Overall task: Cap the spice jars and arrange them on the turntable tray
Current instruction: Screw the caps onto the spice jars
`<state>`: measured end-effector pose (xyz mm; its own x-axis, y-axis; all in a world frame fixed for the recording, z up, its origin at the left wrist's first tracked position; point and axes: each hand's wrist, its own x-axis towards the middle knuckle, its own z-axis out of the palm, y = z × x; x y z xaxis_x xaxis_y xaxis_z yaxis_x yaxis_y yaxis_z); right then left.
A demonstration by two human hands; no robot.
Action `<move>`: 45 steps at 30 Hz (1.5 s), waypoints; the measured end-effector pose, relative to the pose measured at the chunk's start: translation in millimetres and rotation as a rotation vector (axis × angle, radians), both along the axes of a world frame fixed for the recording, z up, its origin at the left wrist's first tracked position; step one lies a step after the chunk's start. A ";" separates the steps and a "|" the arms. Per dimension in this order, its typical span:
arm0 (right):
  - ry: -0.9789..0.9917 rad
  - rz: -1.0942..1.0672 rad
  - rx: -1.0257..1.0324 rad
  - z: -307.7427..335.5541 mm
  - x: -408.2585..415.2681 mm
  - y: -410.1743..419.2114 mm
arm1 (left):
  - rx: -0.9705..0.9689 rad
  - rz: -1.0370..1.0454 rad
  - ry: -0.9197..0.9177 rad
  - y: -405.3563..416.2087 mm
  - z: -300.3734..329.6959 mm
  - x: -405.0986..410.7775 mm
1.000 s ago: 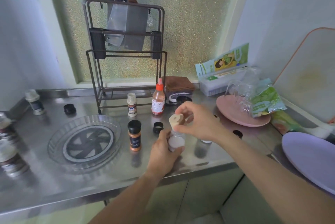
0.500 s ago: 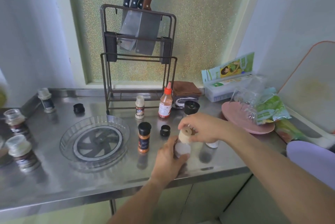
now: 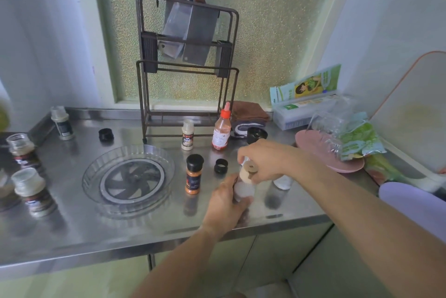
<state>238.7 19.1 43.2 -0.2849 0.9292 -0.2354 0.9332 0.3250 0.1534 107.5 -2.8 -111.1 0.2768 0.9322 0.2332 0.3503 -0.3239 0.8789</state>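
My left hand (image 3: 225,203) grips a small clear jar of white powder (image 3: 243,191) just above the steel counter's front. My right hand (image 3: 268,160) pinches a beige cap (image 3: 248,172) that sits tilted on the jar's mouth. The clear turntable tray (image 3: 96,177) lies to the left with nothing on it. An orange spice jar with a black cap (image 3: 193,174) stands between the tray and my hands. A small white-capped jar (image 3: 187,135) stands behind it. Loose black caps (image 3: 221,165) (image 3: 106,134) (image 3: 257,134) lie on the counter. Uncapped jars (image 3: 20,150) (image 3: 32,191) stand at the far left.
A metal knife rack (image 3: 187,66) with cleavers stands at the back. A red-topped sauce bottle (image 3: 221,131), a folded cloth (image 3: 249,114), a pink plate (image 3: 311,143) under plastic bags and a purple plate (image 3: 415,203) fill the right side. Another jar (image 3: 61,123) stands at the back left.
The hands have lowered the jar toward the counter and the beige cap has come down onto its mouth. The view has shifted, showing more of the left side.
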 end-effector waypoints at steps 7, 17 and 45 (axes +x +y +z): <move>0.018 -0.080 0.010 -2.3 -0.3 1.8 | 0.017 0.012 -0.013 2.6 -3.4 0.6; -0.007 -0.103 -0.026 4.7 -4.1 -2.9 | 0.043 0.016 -0.005 4.8 -5.3 1.8; 0.056 -0.118 0.155 -10.4 -6.6 -10.9 | 0.030 0.016 -0.017 5.7 -7.4 4.2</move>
